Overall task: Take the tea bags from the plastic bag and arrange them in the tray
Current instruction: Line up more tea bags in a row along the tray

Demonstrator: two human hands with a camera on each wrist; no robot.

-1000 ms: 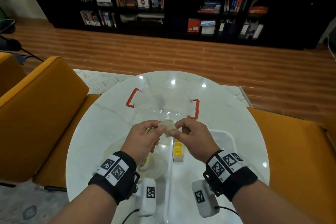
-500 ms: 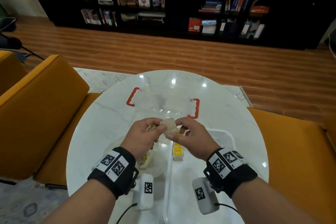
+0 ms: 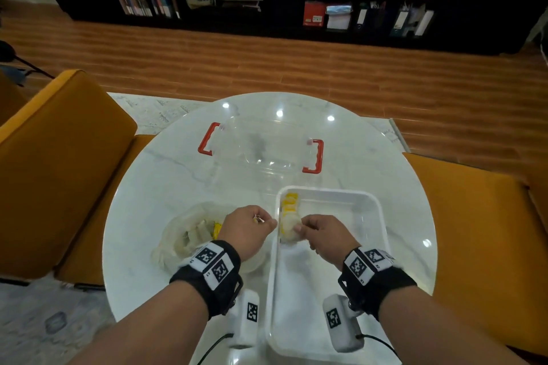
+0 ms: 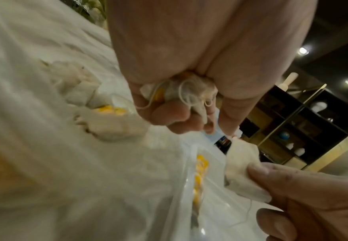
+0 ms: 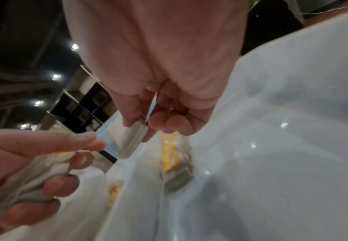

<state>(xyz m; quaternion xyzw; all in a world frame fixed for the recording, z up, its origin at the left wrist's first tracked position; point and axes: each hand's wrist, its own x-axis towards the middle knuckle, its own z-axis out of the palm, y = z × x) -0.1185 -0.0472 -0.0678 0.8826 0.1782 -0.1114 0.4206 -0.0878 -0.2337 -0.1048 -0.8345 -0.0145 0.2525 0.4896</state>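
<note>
My right hand (image 3: 299, 227) pinches one pale tea bag (image 3: 288, 227) low over the left end of the white tray (image 3: 374, 204), just near of a short row of tea bags with yellow tags (image 3: 290, 202). In the right wrist view the tea bag (image 5: 130, 141) hangs from the right hand's fingertips (image 5: 140, 128). My left hand (image 3: 266, 221) hovers beside the tray's left rim, fingers curled round a bunch of tea bags with strings (image 4: 181, 93). The crumpled plastic bag (image 3: 184, 234) lies left of it with more tea bags (image 4: 107, 120) inside.
A clear plastic container with red handles (image 3: 314, 157) stands at the back of the round white marble table (image 3: 154, 187). Orange chairs (image 3: 59, 157) flank the table on both sides. The right part of the tray floor (image 5: 282, 146) is bare.
Both hands have dropped from mid-air down to the tray's left end and separated. The single tea bag, held between both hands before, is now pinched by the right hand alone.
</note>
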